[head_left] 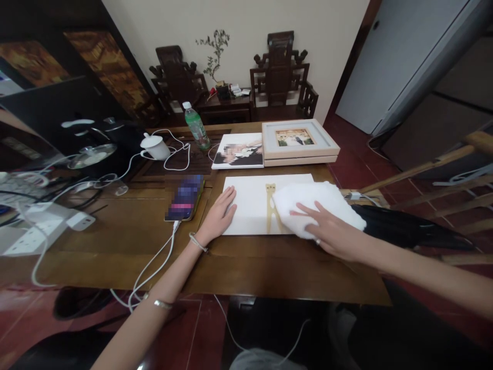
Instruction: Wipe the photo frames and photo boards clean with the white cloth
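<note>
My left hand point(221, 214) lies flat, fingers stretched out, along the left edge of a white rectangular board point(246, 200) on the wooden table. A thick white fluffy cloth point(335, 198) covers the board's right part and hangs past its edge. On top of this cloth my right hand point(327, 231) presses with its fingers spread. Between the hands, a tan shape with a small cat-like head point(270, 188) shows on the board; I cannot tell whether it is printed or lies loose. The cloth hides part of it.
Behind the board are a photo panel point(239, 150) and a framed picture point(331, 141). To the left lie a charging phone point(187, 198), white cables and a power strip point(33, 226). Further back stand a green bottle point(196, 127) and a lidded white cup point(155, 147). Something black point(408, 226) lies at right.
</note>
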### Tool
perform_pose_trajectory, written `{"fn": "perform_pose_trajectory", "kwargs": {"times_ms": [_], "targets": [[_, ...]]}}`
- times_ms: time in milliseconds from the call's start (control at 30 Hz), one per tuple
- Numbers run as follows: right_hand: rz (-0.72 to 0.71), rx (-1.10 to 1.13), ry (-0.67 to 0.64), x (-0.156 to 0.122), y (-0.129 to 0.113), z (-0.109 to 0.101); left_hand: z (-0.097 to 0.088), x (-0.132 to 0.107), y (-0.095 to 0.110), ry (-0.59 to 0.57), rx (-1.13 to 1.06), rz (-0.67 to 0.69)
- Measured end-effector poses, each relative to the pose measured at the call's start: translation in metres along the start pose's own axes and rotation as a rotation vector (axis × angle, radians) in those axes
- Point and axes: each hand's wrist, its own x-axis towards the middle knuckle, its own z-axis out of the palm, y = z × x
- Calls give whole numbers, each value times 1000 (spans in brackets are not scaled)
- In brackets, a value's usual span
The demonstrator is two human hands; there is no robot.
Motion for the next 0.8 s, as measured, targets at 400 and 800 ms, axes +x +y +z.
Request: {"fn": "perform_pose_trajectory", "kwargs": {"times_ms": [400, 800], "targets": [[134, -55, -44, 89, 72, -42, -1, -1, -1, -2, 7, 9], [146, 124, -172, -13, -40, -30, -1, 0, 0, -13, 38, 3]]}}
